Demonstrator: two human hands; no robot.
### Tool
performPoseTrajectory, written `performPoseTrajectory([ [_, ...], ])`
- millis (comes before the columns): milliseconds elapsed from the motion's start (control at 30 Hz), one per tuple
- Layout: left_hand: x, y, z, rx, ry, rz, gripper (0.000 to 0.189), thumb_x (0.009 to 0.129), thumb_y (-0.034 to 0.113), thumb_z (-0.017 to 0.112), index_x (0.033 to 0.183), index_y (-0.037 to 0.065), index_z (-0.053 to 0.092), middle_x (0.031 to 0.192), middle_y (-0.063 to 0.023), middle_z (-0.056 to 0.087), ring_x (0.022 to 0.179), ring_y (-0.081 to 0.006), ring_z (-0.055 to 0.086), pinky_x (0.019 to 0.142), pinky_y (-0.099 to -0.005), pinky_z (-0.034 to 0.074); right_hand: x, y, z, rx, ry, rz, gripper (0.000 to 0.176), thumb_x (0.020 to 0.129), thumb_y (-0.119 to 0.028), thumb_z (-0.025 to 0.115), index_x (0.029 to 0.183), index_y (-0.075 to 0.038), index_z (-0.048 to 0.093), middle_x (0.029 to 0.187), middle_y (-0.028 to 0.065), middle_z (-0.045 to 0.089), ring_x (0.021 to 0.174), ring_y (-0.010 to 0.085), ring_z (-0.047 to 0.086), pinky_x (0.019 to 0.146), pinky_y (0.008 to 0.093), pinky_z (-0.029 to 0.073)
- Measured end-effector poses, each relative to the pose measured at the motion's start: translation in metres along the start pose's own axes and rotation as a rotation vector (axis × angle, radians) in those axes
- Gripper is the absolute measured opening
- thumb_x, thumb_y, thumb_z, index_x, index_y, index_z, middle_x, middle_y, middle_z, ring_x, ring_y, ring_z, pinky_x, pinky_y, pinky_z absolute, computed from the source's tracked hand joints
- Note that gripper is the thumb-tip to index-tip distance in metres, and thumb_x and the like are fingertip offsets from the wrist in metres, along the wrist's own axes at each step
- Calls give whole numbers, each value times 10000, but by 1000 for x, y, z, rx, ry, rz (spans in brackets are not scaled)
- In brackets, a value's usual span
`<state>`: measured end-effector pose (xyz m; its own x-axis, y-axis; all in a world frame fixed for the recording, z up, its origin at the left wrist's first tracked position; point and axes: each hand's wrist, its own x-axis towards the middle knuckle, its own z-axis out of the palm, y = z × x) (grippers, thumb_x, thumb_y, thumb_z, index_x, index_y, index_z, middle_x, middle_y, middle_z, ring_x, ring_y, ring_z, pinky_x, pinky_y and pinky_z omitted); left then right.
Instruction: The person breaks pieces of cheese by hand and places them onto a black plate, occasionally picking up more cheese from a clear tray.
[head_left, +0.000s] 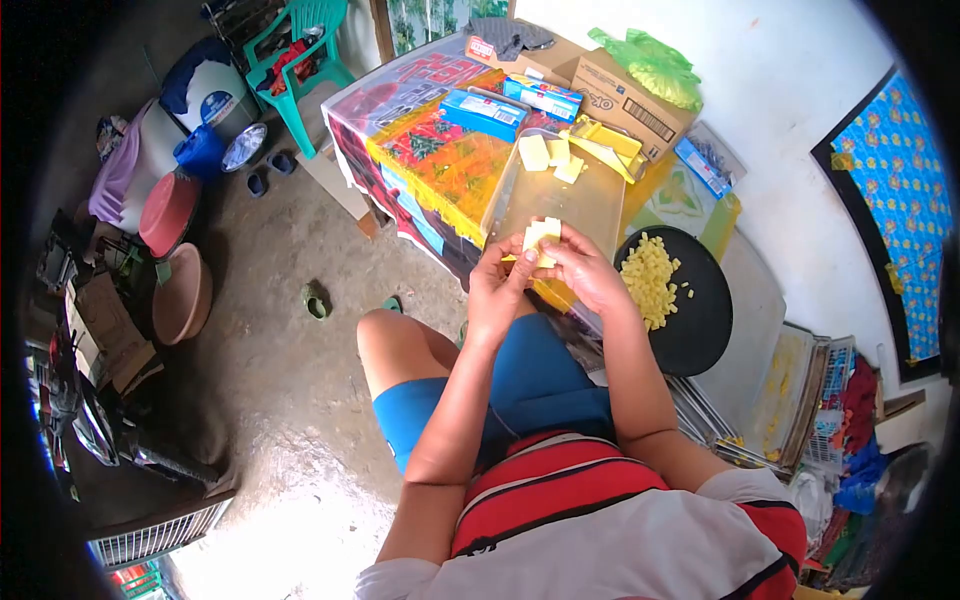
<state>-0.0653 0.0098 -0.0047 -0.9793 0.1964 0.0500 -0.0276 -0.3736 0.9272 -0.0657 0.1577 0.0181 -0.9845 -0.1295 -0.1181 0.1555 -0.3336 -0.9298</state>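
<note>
Pale yellow cheese slices, loosely stacked, are held up over the near end of a shallow clear tray. My left hand pinches them from the left, its thumb on the front. From the right, my right hand grips the same slices with fingers closed. Further back in the tray lie several cheese slabs. Beside my right hand, a round black pan carries a heap of small cheese cubes. Whether a blade is among my fingers cannot be made out.
Blue boxes and opened yellow wrappers lie on the cloth-covered table. Behind stand a cardboard box and a green plastic bag. Metal trays are at the right. A green chair and basins stand left.
</note>
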Motion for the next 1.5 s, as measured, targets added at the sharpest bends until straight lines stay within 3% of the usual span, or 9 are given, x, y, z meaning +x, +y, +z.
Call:
performPoseTrajectory([
  [133,0,-1,-1,-33,5,18,297,908,143,613,1152,-16,552,972,-64,636,786,-122,626,674,-236,511,-3,-3,-2,-58,-32,-30,377,920,-124,572,1271,-5,501,1142,73,590,1025,143,580,835,322,514],
  [333,-2,2,1,-109,-10,-22,242,905,112,610,1102,-26,580,929,-74,652,786,-121,627,668,-247,530,-12,-11,-2,-174,-56,-94,388,887,-48,597,1256,22,503,1093,87,610,966,149,604,809,300,524],
  [833,0,4,-7,-282,-21,-146,205,942,116,536,1059,-34,612,942,-109,658,796,-174,651,676,-306,573,-10,-11,-6,-1,-39,-4,349,887,-79,612,1213,15,528,1069,92,628,928,157,631,773,304,540],
  [1000,3,-1,-17,-567,-62,-265,212,935,120,525,1069,-33,588,924,-116,655,786,-204,663,681,-328,589,-6,-12,-10,49,-25,20,394,901,-71,577,1279,-12,481,1065,45,602,968,137,599,779,286,524],
  [1100,6,-6,-21,-672,-86,-306,205,930,126,525,1068,-20,567,917,-121,651,768,-213,670,680,-334,593,9,-6,-27,-195,159,-55,432,874,-90,618,1284,-60,485,1084,70,622,940,141,623,746,272,518],
  [1233,5,-14,-25,-701,-92,-337,200,932,136,520,1068,-9,543,931,-133,650,756,-212,675,683,-336,594,55,29,-85,-735,350,-231,404,816,-105,663,1188,-19,532,994,121,664,820,199,655,725,303,516],
  [1333,4,-12,-23,-667,-63,-356,194,932,140,523,1063,-3,543,939,-132,652,759,-202,675,679,-331,596,66,34,-103,-947,430,-119,446,774,-128,693,1169,1,534,934,171,670,786,282,663,740,341,518],
  [1433,4,-11,-22,-648,-52,-361,196,926,139,540,1067,3,543,952,-128,653,759,-192,674,677,-324,597,71,29,-109,-1161,339,90,507,756,-163,710,1206,-10,531,1045,213,638,886,326,649,791,364,510],
  [1500,5,-11,-21,-639,-27,-350,192,917,129,561,1066,8,549,956,-126,653,760,-188,674,673,-319,599,73,40,-110,-1240,516,-34,550,749,-175,713,1240,-20,518,1119,223,602,962,340,617,837,366,496],
])
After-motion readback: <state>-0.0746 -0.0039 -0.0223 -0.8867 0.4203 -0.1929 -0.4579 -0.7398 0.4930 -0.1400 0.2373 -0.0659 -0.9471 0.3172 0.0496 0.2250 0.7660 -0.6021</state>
